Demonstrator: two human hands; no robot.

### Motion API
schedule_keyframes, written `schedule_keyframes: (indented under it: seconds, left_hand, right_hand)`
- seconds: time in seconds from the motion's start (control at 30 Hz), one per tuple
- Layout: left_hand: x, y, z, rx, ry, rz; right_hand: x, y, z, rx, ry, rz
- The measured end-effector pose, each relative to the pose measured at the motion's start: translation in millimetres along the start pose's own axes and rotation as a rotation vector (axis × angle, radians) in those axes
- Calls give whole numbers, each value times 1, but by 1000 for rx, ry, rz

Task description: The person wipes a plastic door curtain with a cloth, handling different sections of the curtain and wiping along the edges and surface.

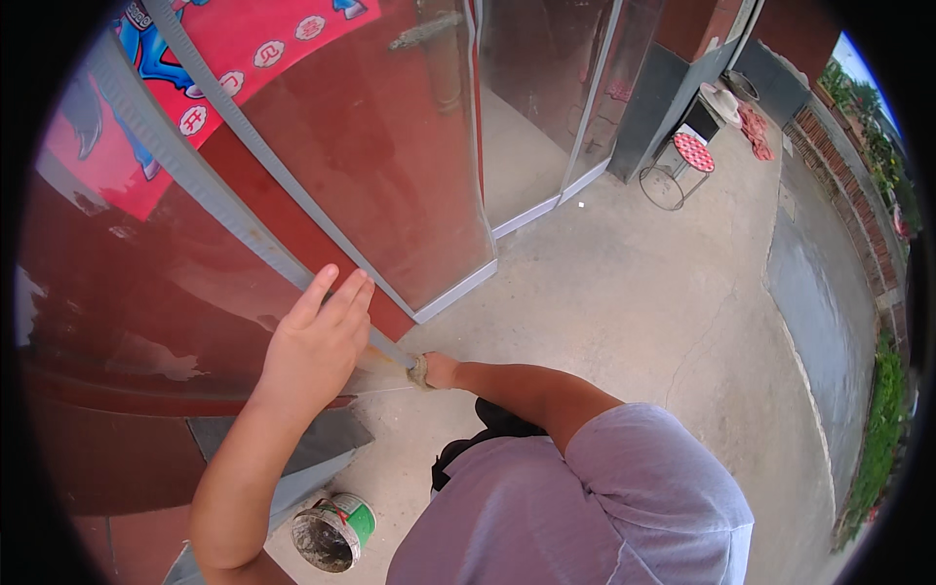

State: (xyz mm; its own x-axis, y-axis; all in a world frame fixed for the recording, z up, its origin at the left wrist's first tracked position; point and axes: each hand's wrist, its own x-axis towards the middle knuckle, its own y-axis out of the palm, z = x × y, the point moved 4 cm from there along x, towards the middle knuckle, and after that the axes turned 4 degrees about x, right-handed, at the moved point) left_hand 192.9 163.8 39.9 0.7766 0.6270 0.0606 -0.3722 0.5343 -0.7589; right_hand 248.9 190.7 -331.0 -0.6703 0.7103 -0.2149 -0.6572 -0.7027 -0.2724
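Note:
My left hand (318,340) is raised against the grey frame edge of a glass door panel (252,234), fingers stretched out; whether the palm presses on the frame is hidden. Lower down, my right hand (442,371) grips a small tan-grey cloth or sponge (419,371). That wad meets the lower end of the same frame edge. Beyond it stands another glass panel (380,183) with a pale metal bottom rail (457,290). A red poster (248,47) with blue figures and printed characters shows behind the glass.
A dirty bucket (333,537) with a green label lies by the wall at lower left. Concrete floor (621,292) stretches to the right. A round stool (693,152) with a red patterned seat, a pale hat (720,104) and a reddish cloth (755,130) are farther off. A low brick wall (841,190) borders the far right.

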Motion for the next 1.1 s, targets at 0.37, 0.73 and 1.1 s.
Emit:
schedule_keyframes:
  seconds: [0.37,0.73,1.1]
  left_hand:
    - [-5,37,-78,-31,57,-32]
    - [-27,-16,-106,-190,138,-170]
    - [-60,-71,-136,-162,144,-105]
  right_hand:
    - [-80,12,3,120,21,-44]
    - [-135,-10,144,277,-530,-163]
    - [-171,55,-8,79,-170,-17]
